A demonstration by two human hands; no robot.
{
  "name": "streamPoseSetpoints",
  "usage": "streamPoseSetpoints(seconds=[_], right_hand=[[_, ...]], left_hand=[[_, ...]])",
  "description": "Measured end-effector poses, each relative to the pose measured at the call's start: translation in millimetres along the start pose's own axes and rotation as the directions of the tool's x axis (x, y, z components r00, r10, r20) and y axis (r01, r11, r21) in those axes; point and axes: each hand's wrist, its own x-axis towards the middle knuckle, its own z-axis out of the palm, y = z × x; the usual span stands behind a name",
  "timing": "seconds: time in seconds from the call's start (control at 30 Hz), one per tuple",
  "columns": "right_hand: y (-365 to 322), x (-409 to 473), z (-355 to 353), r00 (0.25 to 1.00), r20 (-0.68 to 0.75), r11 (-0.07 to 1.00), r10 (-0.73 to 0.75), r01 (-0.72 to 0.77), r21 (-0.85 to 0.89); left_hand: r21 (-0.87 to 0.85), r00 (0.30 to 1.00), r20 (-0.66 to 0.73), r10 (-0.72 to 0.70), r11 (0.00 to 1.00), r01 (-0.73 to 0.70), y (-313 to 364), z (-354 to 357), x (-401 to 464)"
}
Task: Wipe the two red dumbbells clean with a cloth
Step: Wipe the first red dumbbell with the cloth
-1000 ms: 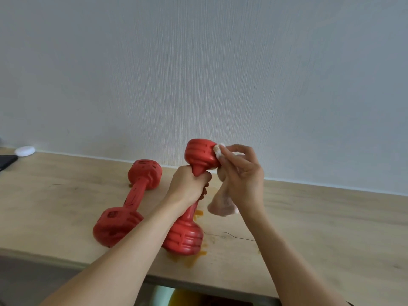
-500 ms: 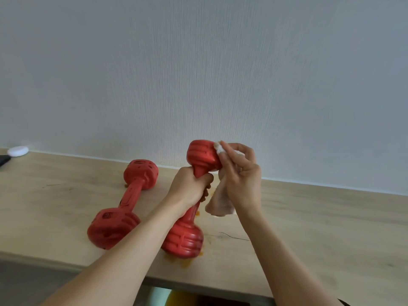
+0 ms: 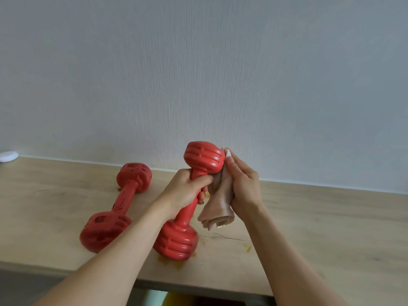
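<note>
One red dumbbell (image 3: pixel 203 159) stands tilted on the wooden table (image 3: pixel 309 228), its lower head resting on the wood. My left hand (image 3: pixel 185 188) grips its handle. My right hand (image 3: pixel 242 186) holds a beige cloth (image 3: pixel 218 206) against the right side of the upper head, and the cloth's loose end hangs below the hand. The second red dumbbell (image 3: pixel 123 202) lies flat on the table to the left, apart from both hands.
Orange-yellow stains (image 3: pixel 248 248) mark the wood around the standing dumbbell's base. A white round object (image 3: pixel 7 156) sits at the far left by the wall (image 3: pixel 198 74). The table's front edge runs just below my forearms.
My right hand has slid the cloth lower along the right side of the upper head. The view has shifted slightly right. The lying dumbbell has not moved.
</note>
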Motion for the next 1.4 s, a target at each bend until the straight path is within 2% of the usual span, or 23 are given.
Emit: streamPoseSetpoints(seconds=[0.1, 0.17, 0.3, 0.43, 0.53, 0.73, 0.87, 0.97, 1.23, 1.33, 1.4], right_hand=[[-2.2, 0.8, -1.2, 0.999, -0.004, 0.999, 0.044, -0.044, 0.021], [-1.2, 2.1, -0.8, 1.000, -0.003, 0.999, 0.015, -0.015, -0.044], [1.1, -2.9, 5.9, 0.992, 0.041, 0.964, -0.121, 0.127, -0.236], [8.1, -12.8, 17.3, 0.934, 0.106, 0.822, -0.342, 0.352, -0.447], [16.3, -12.8, 19.5, 0.895, 0.153, 0.713, -0.418, 0.428, -0.556], [3.9, 2.1, 10.6, 0.922, -0.038, 0.817, -0.387, 0.323, -0.478], [9.6, -10.8, 22.1, 0.917, 0.050, 0.792, -0.396, 0.368, -0.487], [13.2, -11.1, 23.6, 0.896, 0.096, 0.743, -0.433, 0.415, -0.525], [5.1, 9.2, 6.1, 0.954, -0.021, 0.841, -0.299, 0.253, -0.478], [5.9, 5.4, 9.1, 0.930, -0.003, 0.803, -0.367, 0.315, -0.505], [10.0, -0.8, 13.9, 0.884, 0.108, 0.696, -0.455, 0.428, -0.576]], left_hand=[[0.084, 1.000, 0.014, -0.012, 0.996, 0.011, 2.3, -3.8, 2.1], [0.157, 0.999, -0.023, -0.023, 0.987, 0.026, 3.5, -6.5, 3.1], [0.076, 0.995, -0.074, -0.063, 0.995, 0.068, 3.6, -10.8, 1.7], [-0.044, 0.987, -0.129, -0.093, 0.995, 0.088, 2.8, -11.7, 2.3], [-0.062, 0.984, -0.145, -0.100, 0.994, 0.091, 2.0, -10.7, 3.3], [0.010, 0.990, -0.121, -0.077, 0.997, 0.079, -2.4, 0.7, 7.0], [-0.082, 0.979, -0.165, -0.117, 0.991, 0.105, -2.1, -2.1, 10.9], [-0.091, 0.978, -0.172, -0.121, 0.990, 0.107, -1.8, -3.3, 10.6], [-0.039, 0.988, -0.097, -0.119, 0.992, 0.116, -6.5, 5.9, 9.6], [-0.049, 0.988, -0.104, -0.116, 0.993, 0.112, -4.5, 7.2, 11.7], [-0.086, 0.984, -0.128, -0.126, 0.990, 0.116, -2.7, 5.3, 12.8]])
